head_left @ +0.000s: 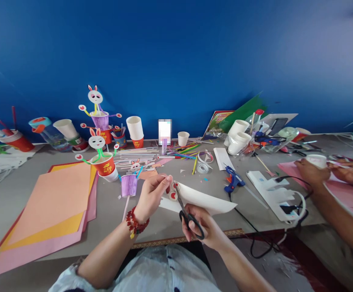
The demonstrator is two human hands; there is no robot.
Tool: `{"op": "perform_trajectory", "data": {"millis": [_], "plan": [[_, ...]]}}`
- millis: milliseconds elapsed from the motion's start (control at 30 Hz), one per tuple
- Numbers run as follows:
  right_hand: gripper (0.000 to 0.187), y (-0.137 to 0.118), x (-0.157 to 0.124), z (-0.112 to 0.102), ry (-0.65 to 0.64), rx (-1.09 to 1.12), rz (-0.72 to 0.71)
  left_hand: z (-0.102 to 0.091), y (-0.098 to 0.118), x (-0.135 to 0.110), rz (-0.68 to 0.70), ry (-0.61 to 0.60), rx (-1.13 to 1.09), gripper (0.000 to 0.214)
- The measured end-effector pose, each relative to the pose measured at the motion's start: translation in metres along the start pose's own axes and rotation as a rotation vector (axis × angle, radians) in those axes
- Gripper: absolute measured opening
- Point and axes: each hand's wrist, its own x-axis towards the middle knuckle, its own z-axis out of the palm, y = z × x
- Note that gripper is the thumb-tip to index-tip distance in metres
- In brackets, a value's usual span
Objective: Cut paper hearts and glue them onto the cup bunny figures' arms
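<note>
My right hand (199,223) grips a pair of scissors (184,213) with black handles, its fingers in the loops. The scissor blades point up and away, beside a small piece of paper (173,196) marked with red shapes in circles. My left hand (155,190) pinches the edge of that paper between thumb and fingertips. Under both lies a white sheet (208,198), curling up at the right. Left of my left hand stands a purple paper cup (129,185) with a small rabbit face and blue straws.
Coloured paper sheets (51,194) lie at left, near a rabbit-faced red cup (103,164). A blue glue gun (233,179) and a white power strip (273,198) with cables are at right. A co-worker's hands (313,172) hold a white cup (316,160) farther right.
</note>
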Motion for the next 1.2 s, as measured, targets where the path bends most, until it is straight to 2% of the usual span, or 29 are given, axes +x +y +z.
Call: {"op": "perform_trajectory", "data": {"millis": [133, 367, 600, 733, 800, 933, 1033, 1100, 1200], "plan": [[0.060, 0.003, 0.001, 0.000, 0.000, 0.023, -0.016, -0.001, 0.003, 0.003, 0.043, -0.006, 0.054, 0.051], [0.059, 0.004, 0.000, 0.001, 0.022, 0.043, -0.031, -0.002, 0.011, 0.008, 0.026, -0.057, 0.135, 0.050], [0.060, 0.010, -0.002, -0.002, 0.031, 0.093, -0.033, -0.004, 0.011, 0.003, 0.049, -0.095, 0.058, 0.045], [0.060, 0.013, -0.004, -0.002, 0.043, 0.128, -0.038, -0.004, 0.005, -0.012, 0.139, -0.004, 0.072, 0.022], [0.059, 0.012, -0.004, -0.001, 0.040, 0.153, -0.058, -0.002, 0.000, -0.021, 0.170, -0.007, 0.073, 0.014], [0.056, 0.010, -0.003, 0.003, 0.033, 0.194, -0.107, 0.006, -0.017, -0.033, 0.152, -0.029, 0.027, 0.015], [0.057, 0.009, -0.003, 0.006, 0.022, 0.238, -0.111, 0.011, -0.026, -0.035, 0.153, 0.023, 0.093, 0.020], [0.059, 0.008, -0.003, 0.008, 0.014, 0.264, -0.104, 0.012, -0.028, -0.033, 0.220, 0.088, 0.154, 0.019], [0.059, 0.009, -0.003, 0.010, 0.028, 0.262, -0.101, 0.012, -0.025, -0.033, 0.426, 0.228, 0.271, 0.023]]}}
